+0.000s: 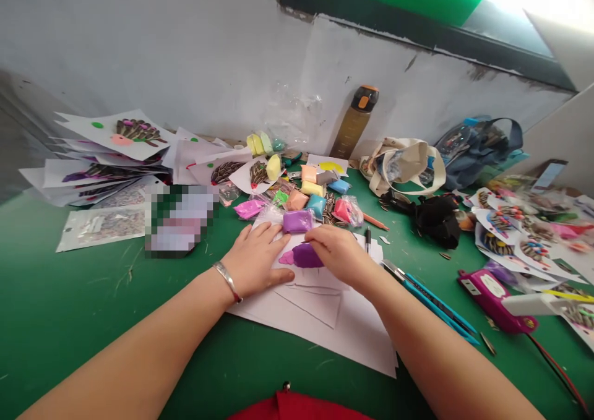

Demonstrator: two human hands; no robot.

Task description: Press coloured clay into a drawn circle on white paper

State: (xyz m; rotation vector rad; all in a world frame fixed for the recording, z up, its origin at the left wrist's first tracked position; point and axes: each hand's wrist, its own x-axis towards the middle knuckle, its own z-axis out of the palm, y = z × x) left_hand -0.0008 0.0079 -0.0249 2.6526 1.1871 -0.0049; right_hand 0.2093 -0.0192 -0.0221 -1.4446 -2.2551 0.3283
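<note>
My left hand [255,256] lies flat with fingers spread on the left side of a white paper sheet [315,279]. A flattened purple clay shape [307,255] with a pinkish lump at its left end is stuck on that sheet. Over the shape's right end, my right hand [341,253] is closed in a pinch, its fingertips touching the clay's upper edge. Whatever the fingertips hold is too small to name. Just beyond the hands sits a purple clay packet [298,221]. Loose striped sunflower seeds [329,208] are heaped behind the right hand.
Several coloured clay packets [317,203] crowd the table beyond the paper. Finished seed-and-clay pictures [134,135] are stacked at left. A bottle [355,120] leans by the wall. To the right are blue-handled tweezers or a cutter [431,299], a black bag [436,219] and a magenta glue gun [496,299].
</note>
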